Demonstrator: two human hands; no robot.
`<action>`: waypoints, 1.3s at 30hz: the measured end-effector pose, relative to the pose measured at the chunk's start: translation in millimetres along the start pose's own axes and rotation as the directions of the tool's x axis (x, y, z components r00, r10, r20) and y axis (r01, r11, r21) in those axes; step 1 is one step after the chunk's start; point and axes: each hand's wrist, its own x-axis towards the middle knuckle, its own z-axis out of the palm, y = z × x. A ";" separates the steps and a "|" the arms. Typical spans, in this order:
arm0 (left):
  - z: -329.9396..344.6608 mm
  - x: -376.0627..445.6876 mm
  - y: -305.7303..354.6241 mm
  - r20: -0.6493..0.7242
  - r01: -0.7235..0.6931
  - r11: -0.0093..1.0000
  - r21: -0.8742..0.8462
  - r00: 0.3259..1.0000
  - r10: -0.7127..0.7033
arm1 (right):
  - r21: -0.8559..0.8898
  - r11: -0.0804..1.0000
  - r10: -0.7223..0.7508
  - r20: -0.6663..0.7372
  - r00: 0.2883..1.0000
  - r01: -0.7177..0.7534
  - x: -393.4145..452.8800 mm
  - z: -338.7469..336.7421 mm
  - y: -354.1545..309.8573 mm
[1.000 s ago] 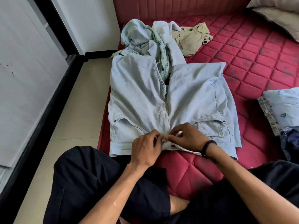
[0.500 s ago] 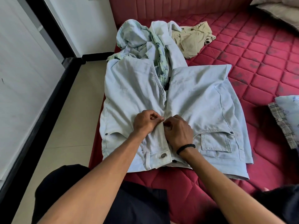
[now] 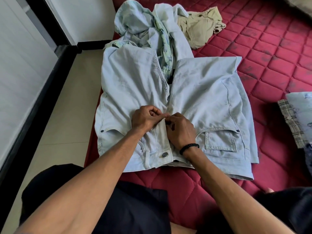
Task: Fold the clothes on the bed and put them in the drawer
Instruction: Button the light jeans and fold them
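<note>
Pinching the fly of the pale jeans [image 3: 199,92]: left hand [image 3: 146,118] and right hand [image 3: 180,130], both curled on fabric, on red mattress [image 3: 270,48].

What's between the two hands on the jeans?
In the head view, only the jeans' fly flap; left hand and right hand pinch it from either side.

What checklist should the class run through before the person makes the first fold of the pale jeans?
1. Jeans lie front up on the red mattress: ok.
2. Both hands at the fly, left hand and right hand pinching fabric: ok.
3. Fly closed: cannot tell.
4. Waist button fastened: not ok.
5. Legs clear: not ok, crumpled pale clothes lie at their far end.
6. Drawer in view: not ok.
</note>
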 end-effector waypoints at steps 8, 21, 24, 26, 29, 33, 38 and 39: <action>4.6 -2.6 3.2 -0.038 -0.073 0.982 0.174 0.996 0.081 | 0.058 0.997 -0.067 0.180 0.981 0.057 -6.0 -20.5 -4.7; 1.3 -12.5 11.7 0.053 -0.142 0.935 0.324 0.990 0.132 | -0.040 0.941 -0.202 0.730 0.653 0.335 -57.3 -78.6 -7.3; -7.0 -46.7 26.3 0.221 -0.296 0.839 0.457 0.951 0.216 | -0.255 0.802 -0.236 0.695 0.679 0.540 -90.9 -101.8 16.9; -25.2 -91.5 31.4 0.331 -0.527 0.713 0.462 0.848 0.413 | -0.344 0.701 -0.356 0.591 0.724 0.625 -103.8 -107.0 26.9; -57.6 -149.8 19.5 0.666 -0.882 0.296 0.367 0.471 0.578 | -0.460 0.514 -0.514 0.510 0.690 0.724 -107.4 -110.1 34.3; -100.6 -160.5 0.4 0.804 -0.887 0.017 0.461 0.426 0.415 | -0.594 0.371 -0.417 0.580 0.700 0.714 -106.8 -119.8 37.5; -153.9 -141.9 -1.1 0.659 -0.687 0.089 0.722 0.721 0.215 | -0.687 0.517 -0.167 0.504 0.848 0.510 -112.6 -129.2 39.7; -160.1 -139.0 -4.1 0.685 -0.707 0.082 0.703 0.704 0.188 | -0.692 0.526 -0.152 0.496 0.855 0.495 -113.9 -129.1 39.2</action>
